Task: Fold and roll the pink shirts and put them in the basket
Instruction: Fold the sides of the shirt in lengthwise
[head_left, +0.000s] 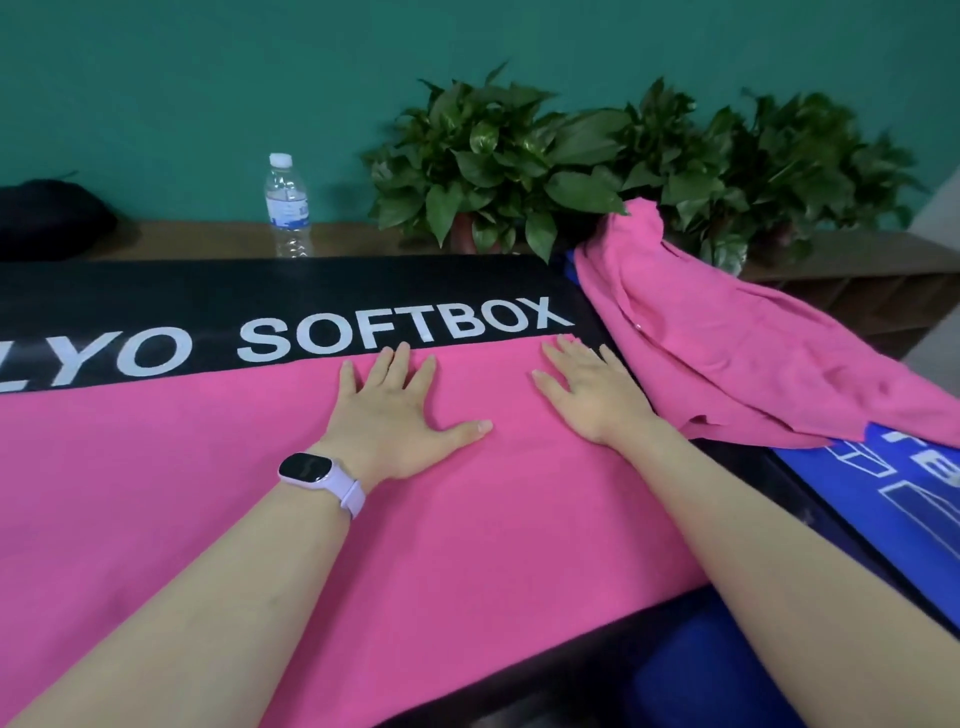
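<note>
**Inspector:** State the position of the work piece.

**Operator:** The flat pink cotton shirt (363, 519) lies spread over the black fabric cover printed with white letters (208, 296), taking up the near and left part of the surface. A second, crumpled pink shirt (727, 332) is heaped to the right, draped over a blue printed box (883, 483). No basket is in view.

**Inspector:** Your grip?

**Operator:** None taken. My left hand (395, 410), the one with the lilac-strapped smartwatch (319, 475) on its wrist, lies palm down with fingers spread straight, pressing the cloth near its far edge. My right hand (587, 395) lies likewise flat just to the right, fingers reaching the far right corner. Neither holds anything.

**Inspector:** Arm pose?

**Operator:** Both forearms extended forward from the near edge, low over the shirt, the hands close together but apart.

**Inspector:** Handling assessment?

**Operator:** In my judgement the fabric is light, soft and limp, with no stiffness to hold a fold unaided. It may slide on the smooth cover. I would pinch the far edge or a corner with both hands and keep a palm on the cloth while folding.

**Inspector:** Other items?

**Operator:** A clear plastic water bottle (287, 202) and green leafy potted plants (519, 166) at the far side.
</note>
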